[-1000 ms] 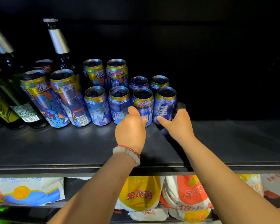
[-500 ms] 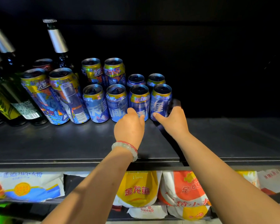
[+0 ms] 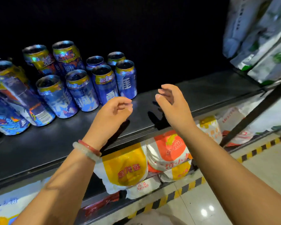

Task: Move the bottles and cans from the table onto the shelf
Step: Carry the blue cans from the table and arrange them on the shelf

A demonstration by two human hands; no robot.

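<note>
Several blue-and-gold cans (image 3: 104,85) stand in rows on the dark shelf (image 3: 201,95), with taller cans (image 3: 19,98) further left. The rightmost front can (image 3: 126,78) stands free, nothing touching it. My left hand (image 3: 113,111), with bracelets on the wrist, hovers just in front of the cans with its fingers loosely curled and nothing in it. My right hand (image 3: 172,101) hangs above the shelf's front edge to the right of the cans, fingers apart and empty. A dark bottle is only just visible at the far left edge.
The shelf to the right of the cans is bare. White, yellow and orange bags (image 3: 125,169) fill the shelf below. Silvery-green packages (image 3: 263,46) sit on a neighbouring shelf at upper right. A black post (image 3: 250,116) slants down there. Striped tape (image 3: 169,195) marks the floor.
Both hands have let go of the two front right cans and drawn back from them. The view has swung to the right and tilted.
</note>
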